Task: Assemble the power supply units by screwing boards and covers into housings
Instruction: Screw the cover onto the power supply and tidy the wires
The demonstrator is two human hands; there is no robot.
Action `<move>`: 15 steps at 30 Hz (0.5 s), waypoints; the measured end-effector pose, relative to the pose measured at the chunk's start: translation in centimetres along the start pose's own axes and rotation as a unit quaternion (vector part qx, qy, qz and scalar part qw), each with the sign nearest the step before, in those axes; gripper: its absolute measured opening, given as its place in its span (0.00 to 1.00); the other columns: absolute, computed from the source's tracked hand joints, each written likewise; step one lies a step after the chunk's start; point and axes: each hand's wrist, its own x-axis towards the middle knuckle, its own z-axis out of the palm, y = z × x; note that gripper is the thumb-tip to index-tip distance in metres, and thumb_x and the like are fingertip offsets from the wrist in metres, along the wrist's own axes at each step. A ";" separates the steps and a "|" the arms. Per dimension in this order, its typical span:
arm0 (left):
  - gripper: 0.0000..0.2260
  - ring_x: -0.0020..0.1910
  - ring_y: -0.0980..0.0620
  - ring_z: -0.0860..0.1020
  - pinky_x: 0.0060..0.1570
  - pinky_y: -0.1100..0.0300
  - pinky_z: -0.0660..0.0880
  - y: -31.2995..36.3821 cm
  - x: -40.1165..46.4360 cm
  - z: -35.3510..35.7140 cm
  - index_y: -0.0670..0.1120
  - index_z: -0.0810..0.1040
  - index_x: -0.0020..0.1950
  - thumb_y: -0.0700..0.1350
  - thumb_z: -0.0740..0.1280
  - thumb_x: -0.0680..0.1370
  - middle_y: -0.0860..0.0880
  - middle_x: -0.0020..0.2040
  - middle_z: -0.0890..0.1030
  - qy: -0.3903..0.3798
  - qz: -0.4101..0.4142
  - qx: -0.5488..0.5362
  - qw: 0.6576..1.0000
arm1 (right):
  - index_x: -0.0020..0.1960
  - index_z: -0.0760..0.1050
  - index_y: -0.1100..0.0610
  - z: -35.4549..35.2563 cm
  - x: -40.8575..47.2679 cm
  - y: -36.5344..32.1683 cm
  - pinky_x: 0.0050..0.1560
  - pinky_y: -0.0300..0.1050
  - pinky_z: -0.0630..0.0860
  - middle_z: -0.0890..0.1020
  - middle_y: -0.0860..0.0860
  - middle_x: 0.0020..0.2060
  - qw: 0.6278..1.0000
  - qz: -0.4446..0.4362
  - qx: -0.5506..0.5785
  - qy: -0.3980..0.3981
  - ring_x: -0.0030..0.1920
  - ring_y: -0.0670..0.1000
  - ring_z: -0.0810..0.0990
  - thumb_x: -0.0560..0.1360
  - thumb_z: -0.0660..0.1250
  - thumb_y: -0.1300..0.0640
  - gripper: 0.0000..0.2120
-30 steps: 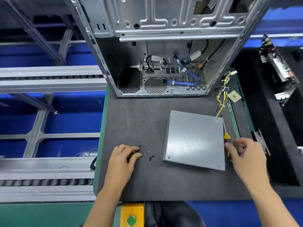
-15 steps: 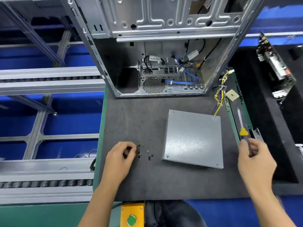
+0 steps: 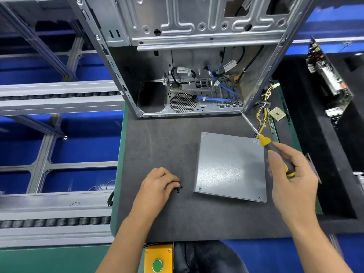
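Nearest to us, a yellow box with a green push button [image 3: 157,262] sits at the front edge of the bench. Just beyond it our left hand [image 3: 157,187] rests knuckles up on the dark work mat [image 3: 157,146], fingers curled down onto a few small black screws [image 3: 179,189]; we cannot tell whether it has one pinched. Our right hand [image 3: 291,174] grips the yellow and black handle of a screwdriver [image 3: 264,141], its metal shaft slanting away to the far left. Between our hands lies the grey power supply housing [image 3: 230,166], flat on the mat, cover side up, its yellow wires [image 3: 263,113] trailing from its far right corner. Farthest away an open computer case [image 3: 197,56] stands on the mat, blue cables inside.
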 end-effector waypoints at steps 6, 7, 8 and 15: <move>0.03 0.40 0.44 0.74 0.39 0.49 0.77 -0.4 0.3 0.6 0.41 0.83 0.44 0.35 0.76 0.73 0.46 0.40 0.78 -0.013 0.039 0.061 0.997 | 0.56 0.78 0.37 0.1 -0.6 0.4 0.35 0.36 0.73 0.83 0.42 0.43 1.000 0.018 -0.008 -0.015 0.39 0.57 0.76 0.80 0.66 0.53 0.11; 0.02 0.41 0.45 0.74 0.41 0.49 0.77 -0.3 0.3 0.6 0.41 0.82 0.44 0.36 0.74 0.75 0.46 0.41 0.78 -0.011 0.037 0.063 0.997 | 0.55 0.78 0.36 0.1 -0.7 0.5 0.34 0.36 0.72 0.83 0.42 0.44 1.000 0.024 -0.010 -0.016 0.39 0.58 0.75 0.80 0.66 0.53 0.11; 0.03 0.42 0.46 0.74 0.44 0.51 0.76 -0.2 0.3 0.6 0.42 0.81 0.44 0.37 0.73 0.76 0.48 0.42 0.78 -0.005 0.021 0.052 0.998 | 0.54 0.78 0.36 0.1 -0.7 0.4 0.33 0.37 0.72 0.83 0.42 0.44 0.999 0.029 -0.011 -0.016 0.39 0.59 0.75 0.80 0.66 0.53 0.12; 0.06 0.39 0.61 0.77 0.43 0.67 0.75 1.1 -0.2 -0.2 0.46 0.85 0.46 0.36 0.76 0.73 0.54 0.40 0.83 0.000 -0.040 -0.063 0.997 | 0.52 0.78 0.34 0.4 -0.9 0.2 0.34 0.35 0.72 0.83 0.41 0.43 0.999 0.044 0.006 -0.008 0.38 0.57 0.76 0.79 0.67 0.55 0.14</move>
